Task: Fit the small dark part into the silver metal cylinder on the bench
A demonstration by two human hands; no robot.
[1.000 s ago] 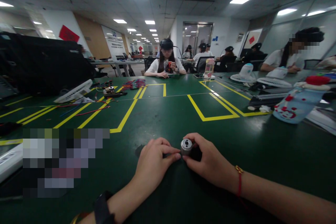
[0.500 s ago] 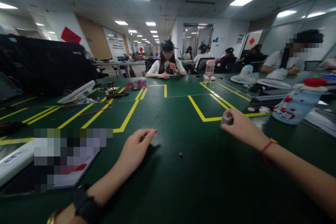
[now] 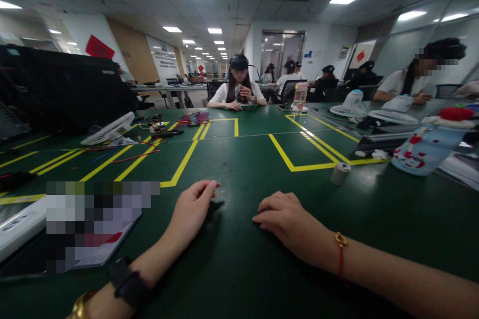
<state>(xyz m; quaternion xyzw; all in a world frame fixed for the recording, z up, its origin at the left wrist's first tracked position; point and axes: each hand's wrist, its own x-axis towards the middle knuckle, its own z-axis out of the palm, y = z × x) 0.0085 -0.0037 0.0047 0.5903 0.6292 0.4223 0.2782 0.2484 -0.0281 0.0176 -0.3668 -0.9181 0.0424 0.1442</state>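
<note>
Head view: the metal cylinder (image 3: 340, 174) is seen on the green table (image 3: 232, 259) beyond the right hand (image 3: 289, 223), whose fingers are curled; any pinch is hidden. In the left hand (image 3: 190, 208), thumb and forefinger are pressed together.

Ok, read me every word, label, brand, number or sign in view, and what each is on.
Nothing can be read for certain.
White wall panel, left background: lines of lettering, too small and blurred.
Red diamond-shaped paper, upper left: any writing too blurred.
Large black box, left: tiny pale label, too small.
Small silver metal cylinder on the dark green table: no lettering visible.
</note>
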